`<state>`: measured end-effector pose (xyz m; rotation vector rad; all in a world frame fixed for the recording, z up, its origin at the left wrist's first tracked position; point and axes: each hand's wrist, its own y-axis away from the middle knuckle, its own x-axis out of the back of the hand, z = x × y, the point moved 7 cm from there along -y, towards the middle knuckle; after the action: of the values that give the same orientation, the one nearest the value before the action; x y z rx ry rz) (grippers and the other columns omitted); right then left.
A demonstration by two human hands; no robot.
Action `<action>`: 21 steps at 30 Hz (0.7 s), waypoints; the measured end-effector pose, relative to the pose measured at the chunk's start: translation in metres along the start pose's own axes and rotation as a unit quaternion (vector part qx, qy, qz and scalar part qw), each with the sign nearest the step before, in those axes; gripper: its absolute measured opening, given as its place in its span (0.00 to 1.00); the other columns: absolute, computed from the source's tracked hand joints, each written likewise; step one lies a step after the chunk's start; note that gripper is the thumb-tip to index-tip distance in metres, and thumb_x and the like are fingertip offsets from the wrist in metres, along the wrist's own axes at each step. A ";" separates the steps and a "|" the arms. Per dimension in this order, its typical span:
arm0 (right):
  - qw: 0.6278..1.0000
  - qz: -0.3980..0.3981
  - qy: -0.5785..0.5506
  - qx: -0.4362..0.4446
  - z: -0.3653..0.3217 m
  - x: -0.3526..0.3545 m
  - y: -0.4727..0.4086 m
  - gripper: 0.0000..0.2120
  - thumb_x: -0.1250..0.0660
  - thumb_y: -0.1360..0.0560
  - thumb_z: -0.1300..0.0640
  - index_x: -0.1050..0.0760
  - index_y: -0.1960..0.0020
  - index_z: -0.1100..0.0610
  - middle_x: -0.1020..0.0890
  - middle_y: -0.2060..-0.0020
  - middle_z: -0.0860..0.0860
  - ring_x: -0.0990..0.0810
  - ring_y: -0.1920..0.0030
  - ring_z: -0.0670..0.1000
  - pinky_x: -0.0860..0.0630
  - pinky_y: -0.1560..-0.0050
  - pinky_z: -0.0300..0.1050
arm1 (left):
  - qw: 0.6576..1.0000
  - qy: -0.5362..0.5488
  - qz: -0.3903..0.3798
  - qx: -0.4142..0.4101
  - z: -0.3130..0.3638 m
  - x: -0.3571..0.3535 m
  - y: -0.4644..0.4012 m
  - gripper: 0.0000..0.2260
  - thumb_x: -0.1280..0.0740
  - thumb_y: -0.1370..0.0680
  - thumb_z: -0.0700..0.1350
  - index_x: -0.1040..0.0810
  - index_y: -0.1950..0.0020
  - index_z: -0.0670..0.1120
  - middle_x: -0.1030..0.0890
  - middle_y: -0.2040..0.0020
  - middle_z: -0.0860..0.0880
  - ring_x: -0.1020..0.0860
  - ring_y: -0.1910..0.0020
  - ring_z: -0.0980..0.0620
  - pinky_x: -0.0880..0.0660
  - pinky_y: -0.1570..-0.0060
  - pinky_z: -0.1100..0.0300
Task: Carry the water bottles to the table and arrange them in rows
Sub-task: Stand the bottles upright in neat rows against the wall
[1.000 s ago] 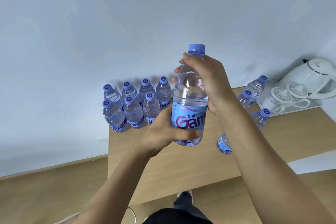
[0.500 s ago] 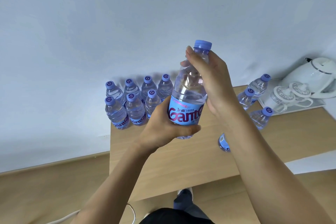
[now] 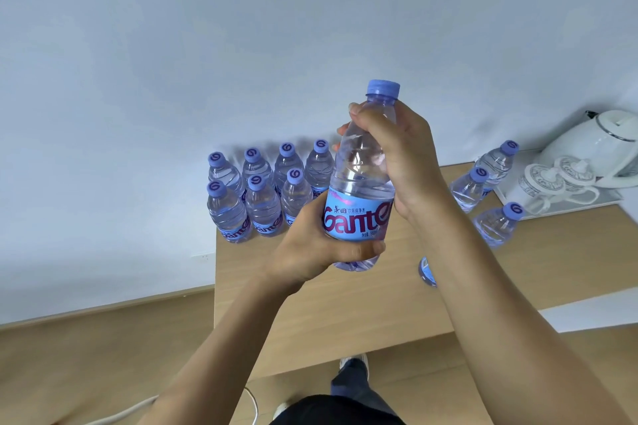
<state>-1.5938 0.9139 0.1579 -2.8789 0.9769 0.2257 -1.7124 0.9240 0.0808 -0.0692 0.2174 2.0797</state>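
Pale blue wall fills most of your view, and below it a light wooden table [image 3: 345,314] stands on a wood-toned floor. You hold one water bottle [image 3: 359,190] upright in the air above the table's middle. Your left hand [image 3: 310,248] wraps its lower part, thumb across the front under the label; your right hand [image 3: 404,162] is curled round its shoulder just below the cap, fingers clamped on the plastic. It is clear, looks full of water, and carries a light blue cap and a blue label with magenta lettering.

Seven matching bottles [image 3: 262,197] stand capped and upright at the table's back left corner, four in the row by the wall and three in front, close together. Three more loose bottles [image 3: 497,224] stand at the right, near a white tray [image 3: 607,198]. Part of another bottle [image 3: 427,271] shows beside your right forearm. On the tray sit a white kettle [image 3: 593,145] and two white lidded cups [image 3: 552,183]; what they contain cannot be told
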 end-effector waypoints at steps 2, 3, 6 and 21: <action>1.000 0.009 -0.017 -0.008 0.002 -0.002 0.003 0.08 0.30 0.24 0.58 0.26 0.55 0.61 0.19 0.67 0.56 0.20 0.69 0.50 0.24 0.69 0.40 | 1.000 0.003 0.011 0.002 -0.002 0.003 0.002 0.17 0.23 0.35 0.36 0.24 0.50 0.41 0.18 0.63 0.48 0.21 0.67 0.53 0.27 0.69 0.66; 1.000 0.011 -0.016 -0.012 0.004 -0.003 0.004 0.08 0.30 0.24 0.58 0.26 0.54 0.62 0.20 0.66 0.57 0.20 0.69 0.51 0.24 0.68 0.41 | 1.000 0.001 0.017 0.003 -0.003 0.004 0.004 0.17 0.22 0.36 0.37 0.23 0.50 0.42 0.18 0.62 0.49 0.21 0.66 0.53 0.26 0.69 0.66; 1.000 0.017 0.000 -0.017 0.007 -0.004 0.006 0.07 0.30 0.24 0.57 0.26 0.56 0.60 0.19 0.65 0.58 0.20 0.66 0.52 0.23 0.64 0.45 | 1.000 -0.007 0.026 0.004 -0.006 0.007 0.007 0.19 0.21 0.38 0.41 0.22 0.51 0.44 0.17 0.62 0.50 0.20 0.64 0.53 0.26 0.68 0.65; 0.983 -0.101 0.130 -0.082 0.040 -0.007 0.001 0.11 0.30 0.23 0.49 0.24 0.51 0.56 0.19 0.58 0.50 0.19 0.60 0.46 0.23 0.60 0.39 | 0.989 -0.066 0.130 0.002 -0.038 0.032 0.009 0.23 0.19 0.36 0.37 0.24 0.45 0.42 0.16 0.57 0.46 0.17 0.60 0.51 0.18 0.62 0.55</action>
<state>-1.6048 0.9226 0.1194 -3.1923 0.7200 -0.0921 -1.7373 0.9404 0.0401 0.1051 0.1558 2.3334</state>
